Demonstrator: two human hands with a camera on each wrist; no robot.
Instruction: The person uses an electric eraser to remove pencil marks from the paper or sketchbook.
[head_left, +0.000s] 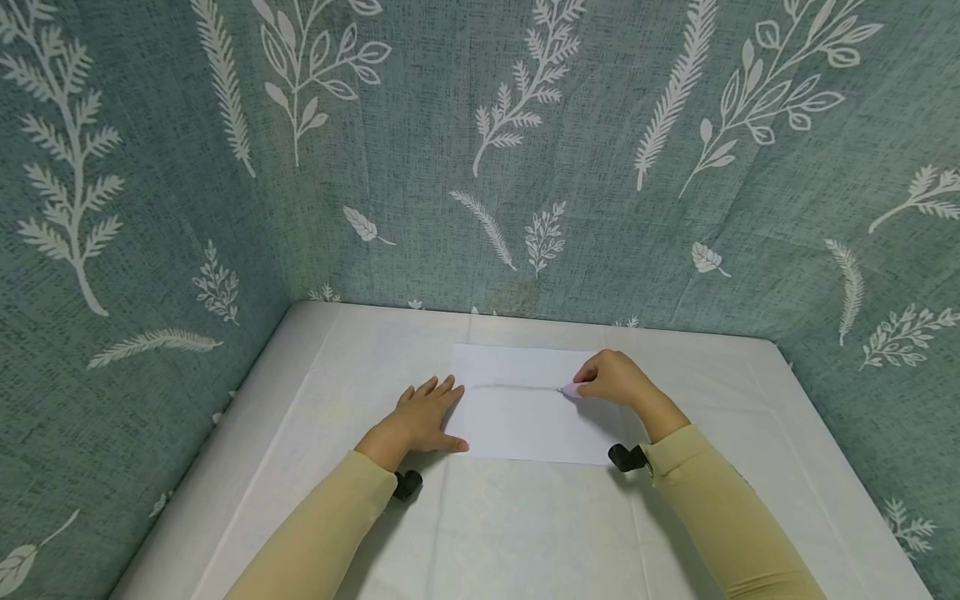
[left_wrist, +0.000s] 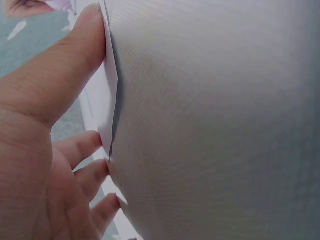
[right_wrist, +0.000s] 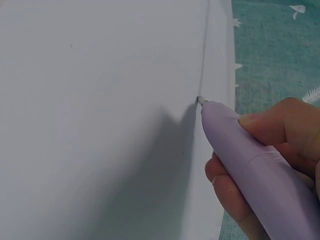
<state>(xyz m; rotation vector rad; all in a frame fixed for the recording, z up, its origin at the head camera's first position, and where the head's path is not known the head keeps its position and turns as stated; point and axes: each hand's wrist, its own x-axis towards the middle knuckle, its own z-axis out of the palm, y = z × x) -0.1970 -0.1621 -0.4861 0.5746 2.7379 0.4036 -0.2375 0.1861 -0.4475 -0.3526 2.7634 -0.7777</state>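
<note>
A sheet of white paper (head_left: 525, 433) lies on the white-covered table. A grey line (head_left: 510, 386) runs across it from near its left edge to the tip of a thick lilac electric eraser (right_wrist: 250, 165). My right hand (head_left: 615, 379) pinches that eraser between thumb and fingers, its narrow pale tip touching the paper at the line's end. With fingers spread, my left hand (head_left: 423, 417) rests at the paper's left edge. In the left wrist view its thumb (left_wrist: 85, 45) presses on the paper's edge, which lifts slightly from the cloth.
The table's white cloth (head_left: 525, 533) has fold creases. Behind and at both sides hangs a green leaf-patterned fabric (head_left: 435, 108). A black wrist device (head_left: 627, 457) sits at the right cuff and another (head_left: 408, 485) at the left cuff.
</note>
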